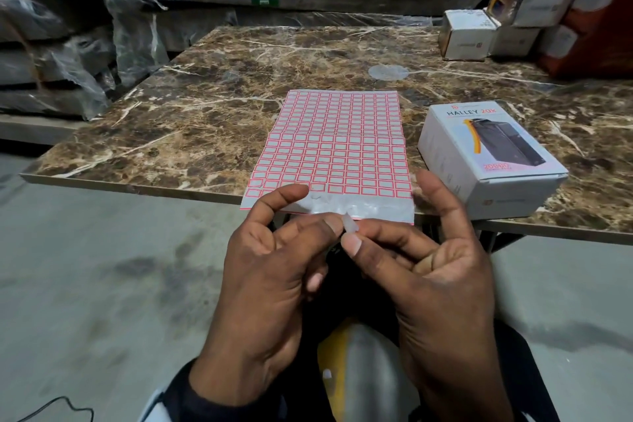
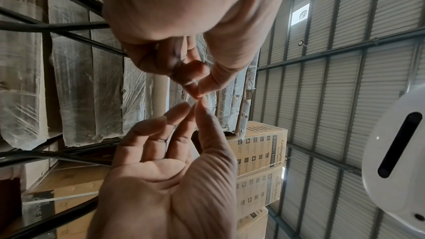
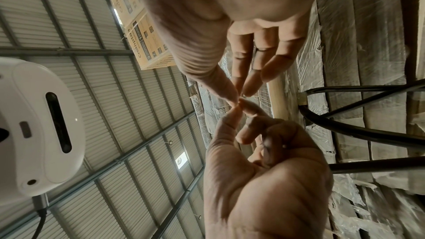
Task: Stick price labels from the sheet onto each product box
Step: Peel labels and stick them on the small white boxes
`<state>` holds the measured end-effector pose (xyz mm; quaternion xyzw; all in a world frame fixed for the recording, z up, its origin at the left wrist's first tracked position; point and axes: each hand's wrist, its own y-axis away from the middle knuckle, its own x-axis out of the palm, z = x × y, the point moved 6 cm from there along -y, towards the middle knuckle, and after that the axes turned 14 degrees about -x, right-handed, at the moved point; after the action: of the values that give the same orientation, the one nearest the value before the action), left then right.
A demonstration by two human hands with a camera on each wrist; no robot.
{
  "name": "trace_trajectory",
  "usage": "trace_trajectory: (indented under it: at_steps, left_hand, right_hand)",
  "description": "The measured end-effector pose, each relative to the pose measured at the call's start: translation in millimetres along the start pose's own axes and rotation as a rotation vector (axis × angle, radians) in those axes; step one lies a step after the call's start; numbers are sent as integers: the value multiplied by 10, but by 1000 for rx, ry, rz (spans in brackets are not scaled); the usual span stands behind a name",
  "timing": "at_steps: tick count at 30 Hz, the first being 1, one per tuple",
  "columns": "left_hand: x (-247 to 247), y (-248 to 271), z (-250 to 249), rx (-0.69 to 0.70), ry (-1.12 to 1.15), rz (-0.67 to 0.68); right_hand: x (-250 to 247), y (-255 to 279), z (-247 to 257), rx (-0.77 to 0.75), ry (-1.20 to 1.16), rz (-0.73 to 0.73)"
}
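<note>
Head view shows both hands held up in front of the person, just off the near edge of the counter. The left hand and the right hand meet at their tips. Between the left thumb and the right fingers sits one small pale label. Both hands pinch it, and the other fingers hang loose. I cannot tell which side of the label is sticky.

Just past the fingers lies the label sheet, with its near end hanging over the near edge of the counter. Its long side runs away from the person.

The product box lies flat, to the right of the sheet and close to it, near the same edge. The right hand is nearer to this box, so I think the label goes forward and to the right next. More small boxes stand stacked at the far right corner.
</note>
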<state>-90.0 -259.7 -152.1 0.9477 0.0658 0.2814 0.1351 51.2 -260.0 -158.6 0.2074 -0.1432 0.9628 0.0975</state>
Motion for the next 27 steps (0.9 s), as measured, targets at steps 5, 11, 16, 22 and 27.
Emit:
trace_trajectory:
  at_steps: [5,11,16,22,27]
  left_hand:
    - [-50,6,-43,81,-75,36]
    - [-134,97,-92,167,-240,88]
    - [-143,116,-212,255,-421,90]
    - [-98,182,-177,360,-515,11]
    - [-109,190,-168,339,-484,-2]
  right_hand:
    - [-3,-18,-11,17,10,-25]
    - [19,-15,67,17,81,77]
    - [5,-7,87,-7,156,118]
    - [-17,-3,125,-51,211,148]
    - [-74,0,142,-96,240,180]
